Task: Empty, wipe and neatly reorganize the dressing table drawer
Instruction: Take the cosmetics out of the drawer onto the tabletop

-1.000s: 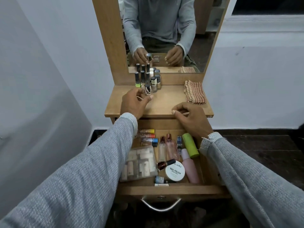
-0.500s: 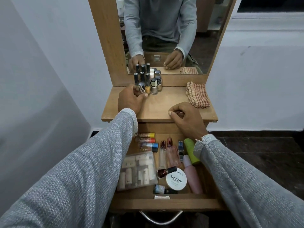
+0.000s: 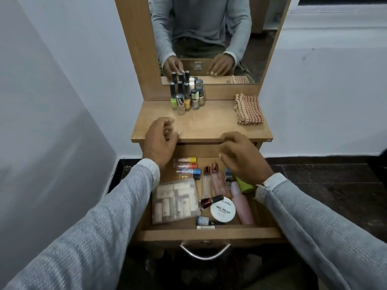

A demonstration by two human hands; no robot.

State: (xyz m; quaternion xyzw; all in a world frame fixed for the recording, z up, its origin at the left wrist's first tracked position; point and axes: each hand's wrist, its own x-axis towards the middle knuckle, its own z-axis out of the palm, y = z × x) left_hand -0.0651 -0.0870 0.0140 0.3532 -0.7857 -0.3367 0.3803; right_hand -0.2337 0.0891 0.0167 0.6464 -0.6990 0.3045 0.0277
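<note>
Matt wooden drawer (image 3: 209,234) (metal handle (image 3: 204,252)).

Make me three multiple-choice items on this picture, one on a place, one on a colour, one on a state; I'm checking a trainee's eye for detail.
1. Where does the checked cloth lie?
A. in the drawer
B. on the tabletop's right side
C. on the floor

2. What colour is the round tin's lid?
A. white
B. black
C. red

3. What does the left hand hold?
A. a bottle
B. the cloth
C. nothing

Answers:
1 B, it lies folded on the tabletop, near the mirror.
2 A, the white lid reads NAIL POLISH, inside the drawer.
3 C, its fingers curl loosely over the table edge, its grip on nothing.
</note>
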